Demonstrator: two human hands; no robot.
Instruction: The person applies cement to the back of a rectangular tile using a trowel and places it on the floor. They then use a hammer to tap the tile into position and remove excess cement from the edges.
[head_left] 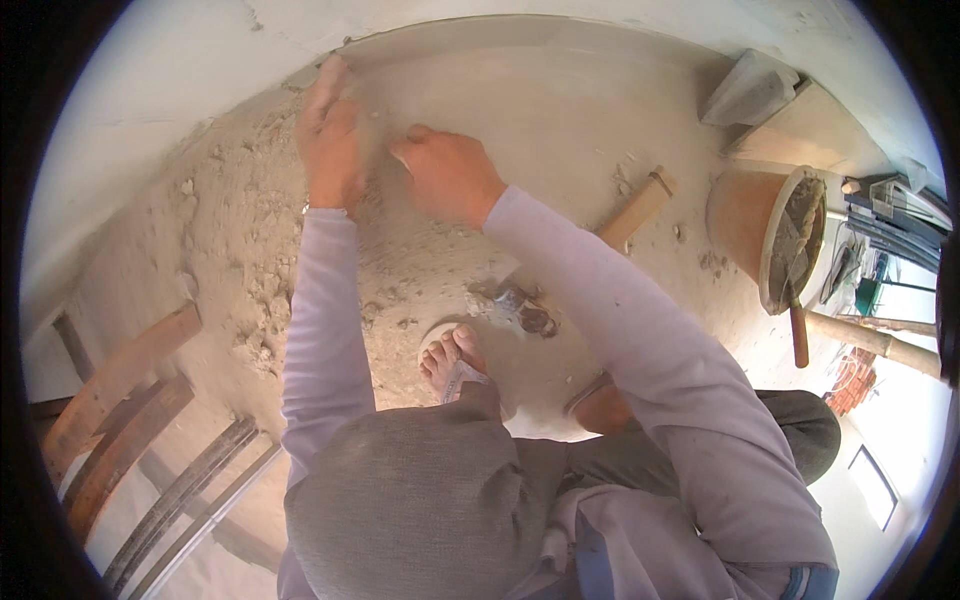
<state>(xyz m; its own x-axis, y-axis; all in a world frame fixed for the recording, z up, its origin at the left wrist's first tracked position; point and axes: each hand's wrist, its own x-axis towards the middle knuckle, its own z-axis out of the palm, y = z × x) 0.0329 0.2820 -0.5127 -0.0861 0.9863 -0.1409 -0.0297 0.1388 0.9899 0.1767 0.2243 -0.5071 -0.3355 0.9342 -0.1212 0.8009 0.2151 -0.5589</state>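
Both my hands reach forward over the sandy floor (540,110), close to the base of the pale wall (190,70). My left hand (335,145) has its fingers stretched toward the line where wall and floor meet; it looks empty, though motion smears it. Just to its right, my right hand (450,178) is closed, thumb against the curled fingers. Whatever it may hold is hidden or blurred. Crumbly mortar lumps (262,290) lie along the floor left of and below my hands. A short wooden piece (637,208) rests right of my right forearm.
At the right an orange bucket (735,225) leans with grey mortar inside and a trowel handle (800,335) sticking out. Behind it stand a grey block (750,88) and a board (815,130). Wooden planks (120,380) lie at lower left. My sandalled foot (450,360) is below my hands.
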